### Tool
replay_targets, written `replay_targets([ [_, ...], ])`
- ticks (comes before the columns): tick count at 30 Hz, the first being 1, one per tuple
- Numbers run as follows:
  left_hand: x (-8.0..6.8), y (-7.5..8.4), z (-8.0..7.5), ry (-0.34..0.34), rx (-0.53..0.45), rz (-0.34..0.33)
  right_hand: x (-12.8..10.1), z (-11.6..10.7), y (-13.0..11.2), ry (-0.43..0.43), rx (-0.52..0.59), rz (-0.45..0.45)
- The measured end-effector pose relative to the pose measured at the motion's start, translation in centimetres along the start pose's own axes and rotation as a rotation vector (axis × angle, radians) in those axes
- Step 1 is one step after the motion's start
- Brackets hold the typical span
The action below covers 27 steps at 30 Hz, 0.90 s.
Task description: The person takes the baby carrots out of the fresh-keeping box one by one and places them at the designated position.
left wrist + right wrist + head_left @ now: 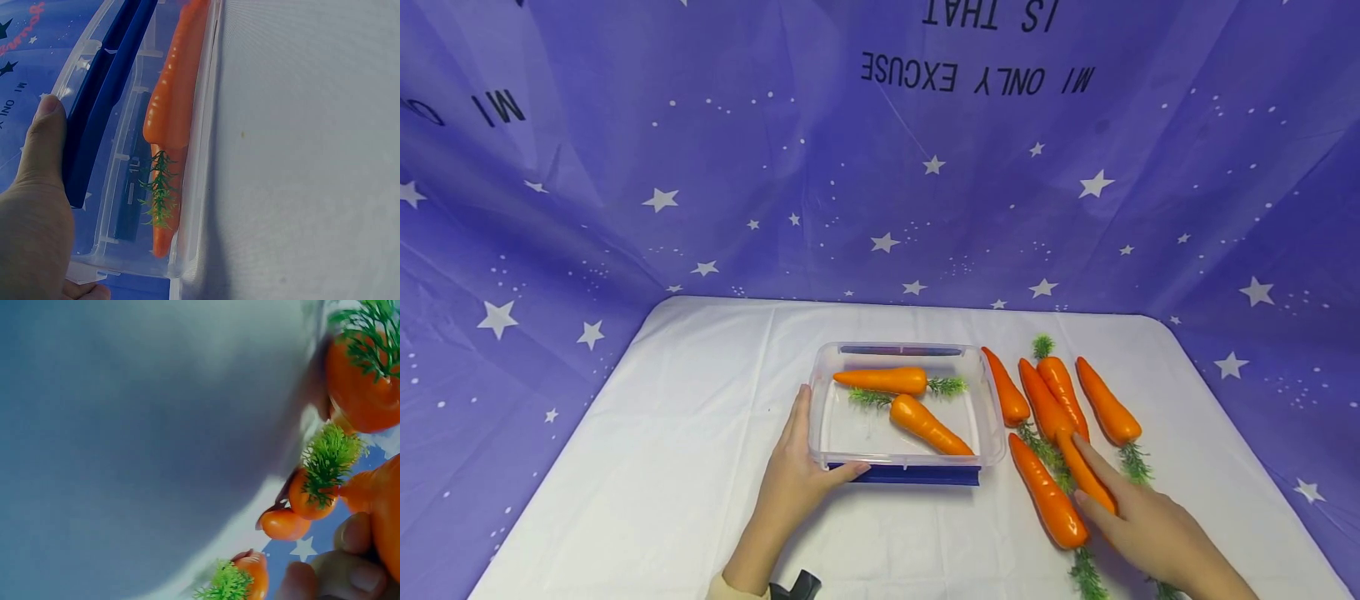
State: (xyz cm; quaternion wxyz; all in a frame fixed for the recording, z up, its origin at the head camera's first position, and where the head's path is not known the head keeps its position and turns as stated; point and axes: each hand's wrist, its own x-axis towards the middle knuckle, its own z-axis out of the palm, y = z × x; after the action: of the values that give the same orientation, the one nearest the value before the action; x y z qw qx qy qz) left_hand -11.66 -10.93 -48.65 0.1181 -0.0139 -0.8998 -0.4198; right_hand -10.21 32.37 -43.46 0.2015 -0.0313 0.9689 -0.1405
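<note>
My left hand (pixel 797 467) grips the left front corner of a clear plastic storage box (pixel 997 421), its thumb on the front side near a dark blue clip (pixel 917 475). Inside the box lie two orange carrots with green tops, one carrot (pixel 883 381) at the back and another carrot (pixel 931 425) slanting in front. My right hand (pixel 1150 533) holds a carrot (pixel 1086 475) between thumb and fingers, its tip over another carrot (pixel 1041 396). In the right wrist view the held carrot (pixel 389 519) shows at the edge, with curled fingers (pixel 350 575) beside it.
Right of the box lie more carrots: one carrot (pixel 1006 390) by its wall, one carrot (pixel 1048 493) nearer the front, one carrot (pixel 1063 385) at the back and one carrot (pixel 1107 404) farther right. A white cloth (pixel 700 400) covers the table; purple star-printed curtain (pixel 820 183) surrounds it.
</note>
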Motion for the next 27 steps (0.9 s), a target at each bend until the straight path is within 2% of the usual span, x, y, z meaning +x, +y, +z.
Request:
replay_targets([
  [4,-0.1,-0.1,0.0,0.009,0.005,0.008,-0.1,0.5,0.1,-0.025,0.019,-0.002],
  [11,0.0,-0.1,-0.1,0.008,0.001,0.005,0.2,1.3,0.5,-0.126,0.077,0.029],
  [23,0.0,-0.1,0.0,0.001,-0.006,-0.004,0.2,2.2,1.1,-0.144,0.176,-0.004],
  [27,0.0,-0.1,0.0,0.004,-0.001,0.002,0.3,2.3,1.3,-0.16,0.178,-0.005],
])
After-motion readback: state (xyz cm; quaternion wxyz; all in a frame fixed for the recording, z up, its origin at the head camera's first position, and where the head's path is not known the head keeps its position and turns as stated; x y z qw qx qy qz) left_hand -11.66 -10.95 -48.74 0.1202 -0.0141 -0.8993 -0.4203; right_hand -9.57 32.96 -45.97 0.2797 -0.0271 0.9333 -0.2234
